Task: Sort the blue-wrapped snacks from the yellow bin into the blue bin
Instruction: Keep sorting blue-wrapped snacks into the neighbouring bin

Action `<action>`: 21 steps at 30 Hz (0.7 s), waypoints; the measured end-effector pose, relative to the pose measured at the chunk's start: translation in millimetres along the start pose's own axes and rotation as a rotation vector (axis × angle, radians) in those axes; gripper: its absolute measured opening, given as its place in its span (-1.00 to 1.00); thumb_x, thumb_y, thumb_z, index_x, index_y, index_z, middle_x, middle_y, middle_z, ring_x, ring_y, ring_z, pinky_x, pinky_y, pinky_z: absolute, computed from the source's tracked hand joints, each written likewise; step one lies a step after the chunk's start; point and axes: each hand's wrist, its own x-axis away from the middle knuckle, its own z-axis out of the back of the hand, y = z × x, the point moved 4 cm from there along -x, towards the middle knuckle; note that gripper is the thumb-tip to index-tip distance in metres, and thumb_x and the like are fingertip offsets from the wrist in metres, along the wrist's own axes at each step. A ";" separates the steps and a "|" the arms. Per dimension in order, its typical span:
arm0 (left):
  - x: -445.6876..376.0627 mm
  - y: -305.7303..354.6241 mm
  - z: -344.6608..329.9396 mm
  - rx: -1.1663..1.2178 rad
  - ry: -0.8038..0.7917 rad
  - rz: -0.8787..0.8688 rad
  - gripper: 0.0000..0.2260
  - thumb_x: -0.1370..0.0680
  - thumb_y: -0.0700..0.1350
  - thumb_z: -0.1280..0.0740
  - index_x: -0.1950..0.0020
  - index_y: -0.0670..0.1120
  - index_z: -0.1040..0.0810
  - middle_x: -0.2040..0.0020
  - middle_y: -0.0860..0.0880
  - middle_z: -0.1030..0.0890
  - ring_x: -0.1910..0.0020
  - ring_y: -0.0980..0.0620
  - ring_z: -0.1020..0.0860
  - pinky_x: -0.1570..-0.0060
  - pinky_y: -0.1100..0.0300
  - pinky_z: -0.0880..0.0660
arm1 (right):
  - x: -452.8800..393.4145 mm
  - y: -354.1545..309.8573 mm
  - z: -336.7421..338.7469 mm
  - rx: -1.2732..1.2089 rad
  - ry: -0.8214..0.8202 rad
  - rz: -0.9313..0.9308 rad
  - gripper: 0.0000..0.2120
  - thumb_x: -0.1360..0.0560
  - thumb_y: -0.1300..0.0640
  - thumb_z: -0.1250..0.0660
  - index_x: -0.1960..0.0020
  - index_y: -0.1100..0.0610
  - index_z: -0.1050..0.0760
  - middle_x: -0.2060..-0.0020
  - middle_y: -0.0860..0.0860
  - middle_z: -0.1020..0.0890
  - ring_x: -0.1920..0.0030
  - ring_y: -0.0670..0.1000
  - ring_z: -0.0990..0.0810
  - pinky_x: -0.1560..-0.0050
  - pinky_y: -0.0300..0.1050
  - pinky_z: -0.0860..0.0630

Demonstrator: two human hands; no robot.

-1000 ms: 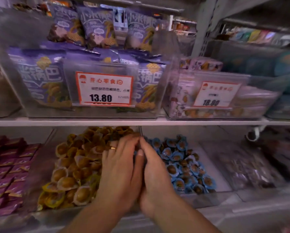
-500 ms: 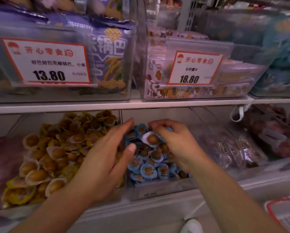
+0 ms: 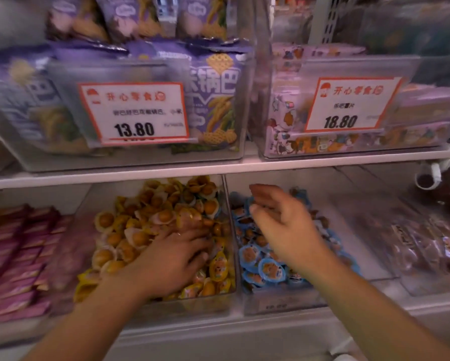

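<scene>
My left hand [image 3: 177,256] lies palm-down in the clear plastic bin of yellow-wrapped round snacks [image 3: 229,287], fingers spread and buried among the wrappers; I cannot tell whether anything is caught under them. My right hand [image 3: 284,225] hovers above the neighbouring clear bin of blue-wrapped round snacks [image 3: 284,303], fingers loosely curled and apart. It looks empty, though motion blur hides the fingertips, so I won't swear to it.

The two bins sit side by side on the lower white shelf [image 3: 218,324], touching along one clear wall. The blue-wrapped snacks [image 3: 268,267] I can see are heaped in the right-hand bin. In the yellow heap I spot no clear blue stray from here — a bluish edge near the dividing wall, far side, might be one, but it is too smeared to judge.

I'd say I'm at the searching stage: the left hand is raking the yellow pile for a misplaced piece. Next I need to part the wrappers near that wall, pinch any blue one by its rim, and carry it across the divider without dragging yellow ones along.
</scene>
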 end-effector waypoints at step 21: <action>-89.4 -56.4 9.4 0.078 0.000 0.425 -0.19 -0.46 0.35 -0.30 -0.53 -0.12 -0.22 -0.47 -0.14 -0.33 -0.43 -0.15 -0.32 -0.42 -0.04 -0.28 | 3.6 6.4 -66.3 0.183 -0.092 0.159 -0.69 -0.58 0.18 -0.22 -0.26 -0.07 -0.51 -0.38 -0.29 -0.20 -0.36 -0.31 -0.21 -0.24 -0.63 -0.09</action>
